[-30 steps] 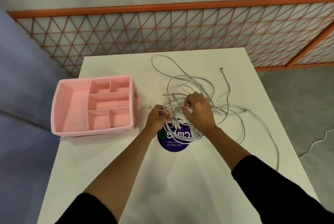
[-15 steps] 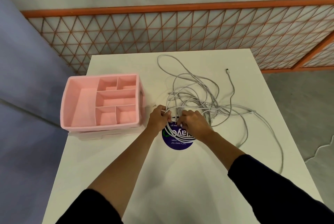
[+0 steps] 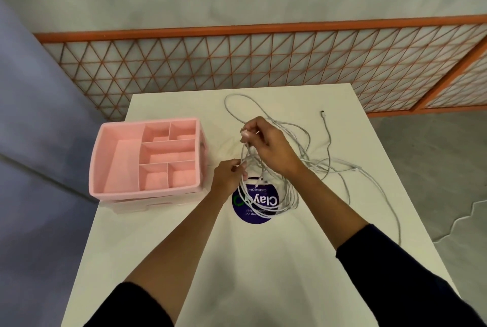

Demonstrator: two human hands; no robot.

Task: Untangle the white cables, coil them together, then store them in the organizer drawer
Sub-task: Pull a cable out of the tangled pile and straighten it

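"Clay" on the round sticker (image 3: 259,205)

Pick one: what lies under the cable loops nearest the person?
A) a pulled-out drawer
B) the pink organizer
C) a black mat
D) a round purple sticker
D: the white cables loop over the round purple sticker on the table; the pink organizer stands apart to the left.
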